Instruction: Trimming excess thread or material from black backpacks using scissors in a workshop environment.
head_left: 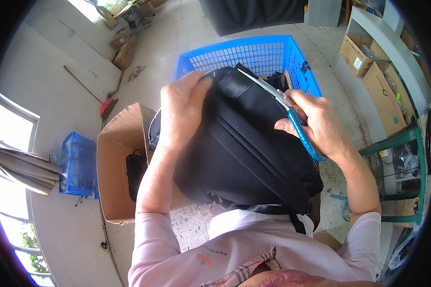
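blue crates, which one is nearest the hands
The blue crate just beyond the black bag; the other blue crate is farther off, by the left wall.

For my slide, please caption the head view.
Left hand holding a black backpack, right hand holding blue-handled scissors.

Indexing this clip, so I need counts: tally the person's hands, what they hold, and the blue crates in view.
Hands, left and right: 2
Black bag, held: 1
Scissors, held: 1
Blue crates, large and small: 2
Total: 6
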A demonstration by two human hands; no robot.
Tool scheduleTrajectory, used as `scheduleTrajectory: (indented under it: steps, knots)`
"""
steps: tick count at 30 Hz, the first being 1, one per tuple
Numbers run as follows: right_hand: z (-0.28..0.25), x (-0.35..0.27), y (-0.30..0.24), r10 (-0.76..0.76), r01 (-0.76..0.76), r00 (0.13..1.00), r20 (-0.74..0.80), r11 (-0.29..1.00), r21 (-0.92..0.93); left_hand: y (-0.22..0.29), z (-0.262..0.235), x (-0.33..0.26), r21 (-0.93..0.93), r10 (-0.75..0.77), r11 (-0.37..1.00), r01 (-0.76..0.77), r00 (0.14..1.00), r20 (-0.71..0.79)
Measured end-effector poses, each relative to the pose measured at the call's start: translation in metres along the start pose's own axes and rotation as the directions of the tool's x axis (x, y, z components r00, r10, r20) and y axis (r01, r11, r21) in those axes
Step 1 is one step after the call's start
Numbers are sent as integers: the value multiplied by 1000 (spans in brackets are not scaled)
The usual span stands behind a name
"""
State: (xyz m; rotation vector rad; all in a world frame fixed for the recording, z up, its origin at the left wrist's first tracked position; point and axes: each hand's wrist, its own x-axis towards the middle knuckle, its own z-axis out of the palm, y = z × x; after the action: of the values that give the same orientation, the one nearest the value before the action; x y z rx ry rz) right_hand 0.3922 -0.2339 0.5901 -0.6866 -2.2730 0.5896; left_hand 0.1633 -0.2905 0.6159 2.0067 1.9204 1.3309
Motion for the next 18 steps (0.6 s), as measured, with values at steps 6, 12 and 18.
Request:
scheduleTrajectory:
  steps: [6,12,18]
  knots:
    - [-3,4,1,-32,32,999,-14,999,0,4,0,1,-41,30,999,-29,999,35]
    - [-4,-1,6,-56,57,998,-30,998,26,2,2,3,-73,63,996,-58,996,65]
    - [-21,7,10,-35,35,998,56,999,6,8,7,5,-106,128,987,-118,988,88]
